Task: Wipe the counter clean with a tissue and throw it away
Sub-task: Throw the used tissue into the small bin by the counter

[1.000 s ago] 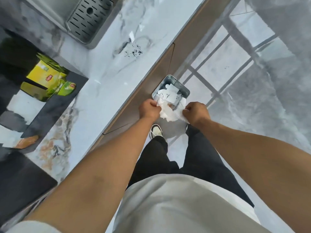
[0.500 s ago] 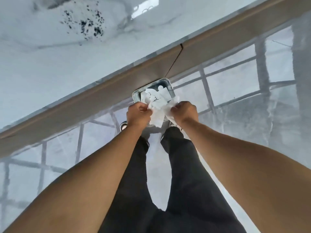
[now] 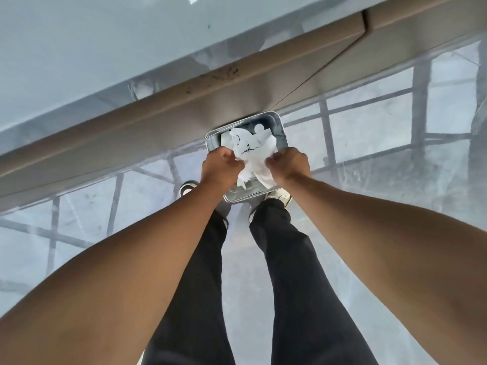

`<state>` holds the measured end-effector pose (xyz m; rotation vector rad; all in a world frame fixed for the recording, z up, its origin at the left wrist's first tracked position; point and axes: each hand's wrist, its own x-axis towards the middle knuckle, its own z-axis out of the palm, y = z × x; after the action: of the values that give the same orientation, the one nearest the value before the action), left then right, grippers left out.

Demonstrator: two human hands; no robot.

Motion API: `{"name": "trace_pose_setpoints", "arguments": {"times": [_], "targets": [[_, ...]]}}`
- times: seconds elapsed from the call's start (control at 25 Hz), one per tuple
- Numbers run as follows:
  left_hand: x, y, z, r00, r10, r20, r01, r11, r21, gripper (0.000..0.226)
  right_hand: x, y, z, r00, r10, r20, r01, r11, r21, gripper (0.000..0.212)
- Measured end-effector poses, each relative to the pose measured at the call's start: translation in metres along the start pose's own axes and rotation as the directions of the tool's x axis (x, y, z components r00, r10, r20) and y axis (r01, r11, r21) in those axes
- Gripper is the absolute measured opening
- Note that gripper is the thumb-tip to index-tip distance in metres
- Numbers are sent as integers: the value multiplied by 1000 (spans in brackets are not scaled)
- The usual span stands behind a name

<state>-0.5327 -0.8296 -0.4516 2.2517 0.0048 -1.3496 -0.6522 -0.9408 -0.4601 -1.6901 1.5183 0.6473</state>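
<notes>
White tissue (image 3: 254, 160), crumpled and marked with thin dark streaks, is hanging between both of my hands right over the bin (image 3: 279, 127), a little above the middle of my view. My left hand (image 3: 220, 167) is curling closed on the tissue's edge at its 9 o'clock side, and my right hand (image 3: 290, 164) is pinching the opposite edge at 3 o'clock, so both are gripping the same sheet. Its loose lower corner is dangling toward 6 o'clock, in front of the bin's near rim. I am seeing the bin as a small grey rectangular container with rounded corners, standing on the floor (image 3: 369, 159) against the base of the cabinet (image 3: 184, 106), and more white paper is lying inside it at the 12 o'clock end; I cannot tell whether the held tissue is touching that paper. My arms are reaching in from 7 and 4 o'clock, and my legs in dark trousers (image 3: 290, 285) are running down to 6 o'clock. One shoe (image 3: 187, 188) is showing at 9 o'clock of the bin, another (image 3: 280, 197) just beside its 5 o'clock corner. Pale counter (image 3: 105, 48) is filling the 11 o'clock part of my view, with a few dark specks (image 3: 226, 72) sitting along the cabinet's upper edge below it.
</notes>
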Motion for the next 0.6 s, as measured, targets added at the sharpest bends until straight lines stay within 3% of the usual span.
{"name": "trace_pose_setpoints", "arguments": {"times": [0.28,0.6], "targets": [[-21,14,-13,999,31,18,-32,999,41,40,-14,-1,-16,999,-42,-18,42,998,51,24],[-73,41,-30,996,91,9,-91,974,205,49,-60,-18,-68,978,-172,120,166,984,57,62]]}}
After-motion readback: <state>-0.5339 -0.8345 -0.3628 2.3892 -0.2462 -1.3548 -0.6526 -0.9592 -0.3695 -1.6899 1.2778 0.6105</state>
